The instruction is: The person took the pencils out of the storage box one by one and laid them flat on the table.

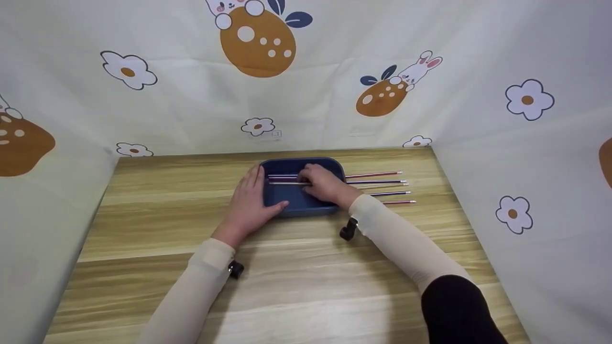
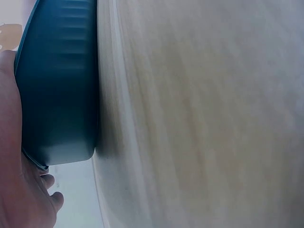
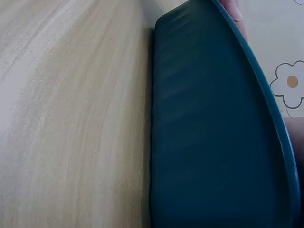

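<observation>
A dark blue plastic basket [image 1: 306, 210] sits on the wooden table. My left hand [image 1: 246, 200] holds its left end: the fingers lie along the outer left side, the thumb reaches over the front rim. In the left wrist view, fingertips [image 2: 57, 202] show bent below the rim at the corner. My right hand [image 1: 322, 184] is inside the basket, its fingers pinching a pencil [image 1: 287, 183] that lies lengthwise near the bottom. Another pencil [image 1: 282, 176] lies just behind it. The right wrist view shows mostly the basket's outer wall [image 3: 209, 118]; the right fingertips are hidden there.
To the right of the basket, several pencils [image 1: 375, 175] in red and dark blue lie side by side on the table [image 1: 167, 210], white eraser ends to the right. A patterned cloth [image 1: 181, 105] rises behind the table and on both sides.
</observation>
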A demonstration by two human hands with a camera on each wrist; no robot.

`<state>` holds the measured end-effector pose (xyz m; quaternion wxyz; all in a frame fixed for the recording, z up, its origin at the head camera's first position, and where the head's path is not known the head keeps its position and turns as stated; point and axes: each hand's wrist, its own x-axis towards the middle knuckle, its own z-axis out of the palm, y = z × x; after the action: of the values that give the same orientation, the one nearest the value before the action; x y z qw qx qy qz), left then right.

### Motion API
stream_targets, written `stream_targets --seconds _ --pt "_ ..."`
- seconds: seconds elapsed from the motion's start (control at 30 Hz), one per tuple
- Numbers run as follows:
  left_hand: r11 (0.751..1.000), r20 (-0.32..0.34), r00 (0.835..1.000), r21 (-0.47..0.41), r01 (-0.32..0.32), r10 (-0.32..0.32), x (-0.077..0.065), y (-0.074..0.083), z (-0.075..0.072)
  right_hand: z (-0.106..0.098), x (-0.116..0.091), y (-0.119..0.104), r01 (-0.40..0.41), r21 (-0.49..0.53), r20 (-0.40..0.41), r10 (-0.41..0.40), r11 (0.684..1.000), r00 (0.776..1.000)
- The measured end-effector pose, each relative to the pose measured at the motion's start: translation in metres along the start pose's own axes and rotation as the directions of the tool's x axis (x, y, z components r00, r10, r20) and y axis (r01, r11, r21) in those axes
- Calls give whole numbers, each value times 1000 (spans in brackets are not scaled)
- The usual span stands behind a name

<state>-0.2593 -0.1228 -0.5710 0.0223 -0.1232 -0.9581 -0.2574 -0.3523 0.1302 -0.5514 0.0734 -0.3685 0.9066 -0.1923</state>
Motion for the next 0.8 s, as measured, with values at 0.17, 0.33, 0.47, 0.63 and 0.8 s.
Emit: stream_targets --seconds 0.17,0.33,0.47,0.63,0.8 --pt "1000 -5 1000 15 -11 11 1 -2 1 1 1 2 7 34 -16 -7 999 1000" --pt "1000 -5 1000 16 -4 4 1 -2 2 1 2 4 4 54 -29 -3 999 1000" --pt "1000 4 1000 22 9 -9 1 -2 3 1 2 4 1 69 -34 1 998 999" --pt "1000 7 1000 18 8 -8 1 -2 2 0 3 5 -5 107 -35 8 994 999" --pt "1000 11 1000 16 7 -7 1 -2 2 0 3 5 -13 111 -33 17 994 999"
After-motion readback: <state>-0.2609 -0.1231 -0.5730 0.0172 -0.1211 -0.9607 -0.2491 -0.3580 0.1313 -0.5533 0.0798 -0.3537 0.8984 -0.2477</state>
